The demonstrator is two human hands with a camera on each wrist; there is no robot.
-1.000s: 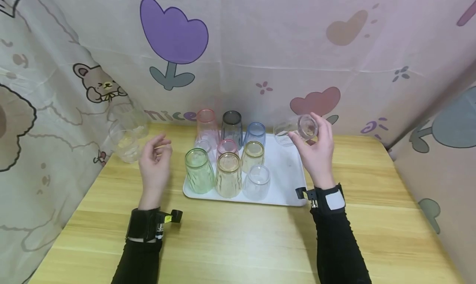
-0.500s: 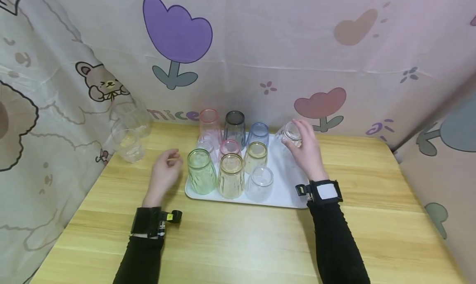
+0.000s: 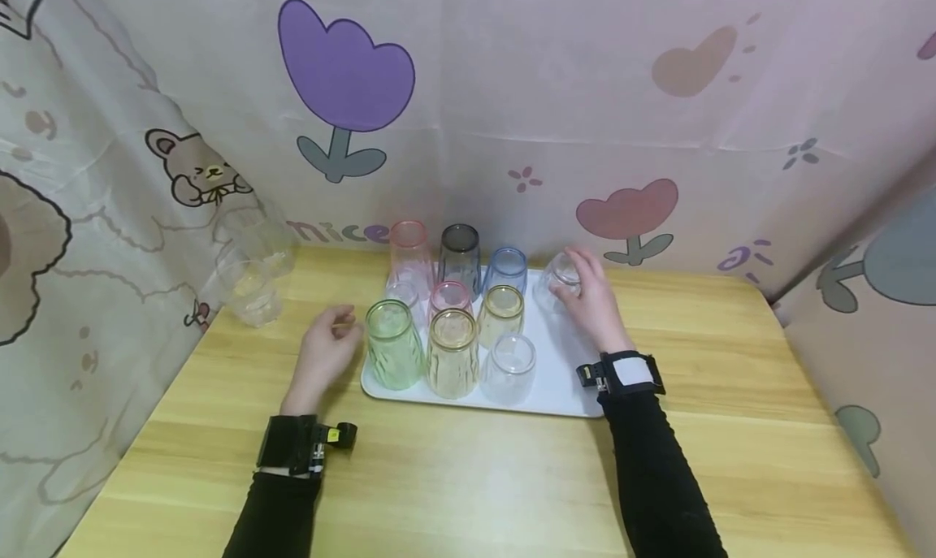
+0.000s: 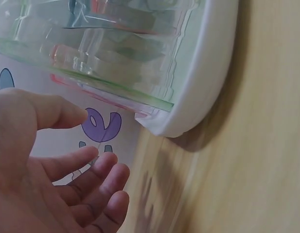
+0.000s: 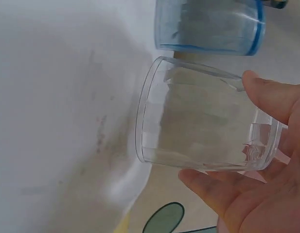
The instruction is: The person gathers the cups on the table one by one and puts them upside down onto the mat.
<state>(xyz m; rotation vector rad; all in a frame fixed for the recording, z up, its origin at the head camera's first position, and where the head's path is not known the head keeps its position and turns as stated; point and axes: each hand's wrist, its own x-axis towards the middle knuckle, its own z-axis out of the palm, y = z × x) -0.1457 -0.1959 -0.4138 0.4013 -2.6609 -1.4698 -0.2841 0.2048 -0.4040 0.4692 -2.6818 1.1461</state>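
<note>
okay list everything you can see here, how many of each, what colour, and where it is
Tray: one, white, middle of the table.
Clear cup: one, held in the right hand at the tray's far right corner, beside the blue cup.
Other cups, upside down on the tray: pink, dark grey and blue at the back; a small clear one, pink-rimmed and yellowish in the middle; green, amber and clear in front.
Clear cups: a few, far left on the table.
Table: one, light wood.
Backdrop cloth: pinkish, tulips and bears.
Left hand: empty, beside the tray.
Right hand: fingers round the clear cup.
</note>
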